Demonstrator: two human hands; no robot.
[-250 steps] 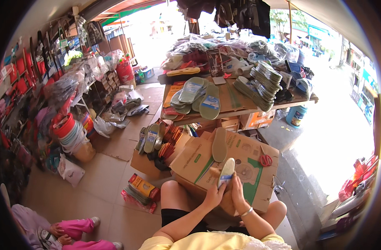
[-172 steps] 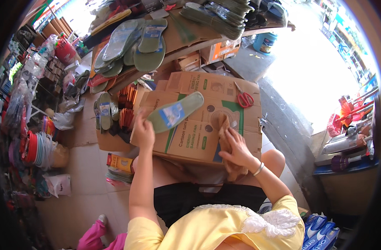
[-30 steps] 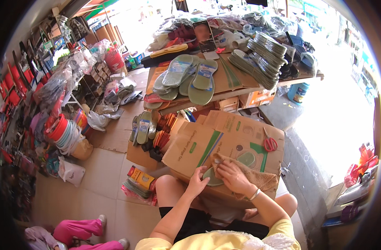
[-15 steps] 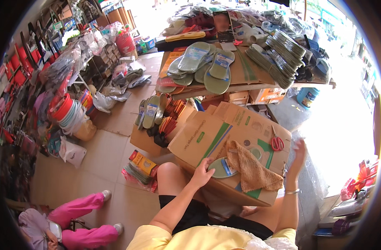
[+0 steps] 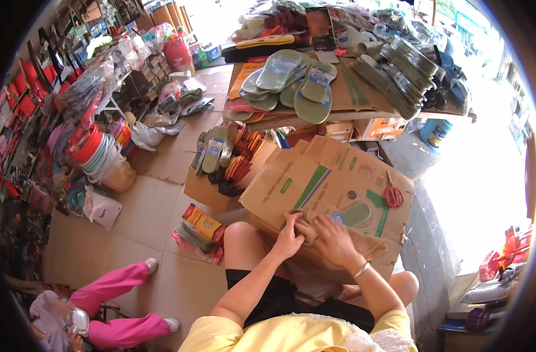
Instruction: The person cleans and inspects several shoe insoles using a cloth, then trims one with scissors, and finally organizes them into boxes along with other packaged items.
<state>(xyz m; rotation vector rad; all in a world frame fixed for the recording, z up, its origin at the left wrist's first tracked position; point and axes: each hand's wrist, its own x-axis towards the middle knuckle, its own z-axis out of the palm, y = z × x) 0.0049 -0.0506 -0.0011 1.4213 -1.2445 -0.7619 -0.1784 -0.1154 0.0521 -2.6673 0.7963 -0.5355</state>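
Note:
A large cardboard box (image 5: 275, 185) stands in front of my knees and serves as a work surface. My left hand (image 5: 288, 239) is closed on the bunched end of a brown cloth (image 5: 369, 247) at the box's near edge. Over the same cloth is my right hand (image 5: 337, 239), its fingers smeared by motion. Whether an insole sits inside the folds is hidden. Just beyond my right hand, a grey-green insole (image 5: 357, 215) with a blue label lies flat on the box. Red-handled scissors (image 5: 393, 195) rest near the box's right side.
Behind the box, a cardboard-topped table (image 5: 344, 97) carries stacked insoles (image 5: 397, 73) and bagged goods. Left of it stands a smaller box with insoles (image 5: 214, 149). Packaged goods (image 5: 200, 229) lie on the floor by my left knee. A seated person in pink trousers (image 5: 118, 293) is lower left.
My right hand has come in from the right edge onto the cloth. The cloth is now bunched at my left hand, covering where that hand held an insole; the insole beyond is uncovered.

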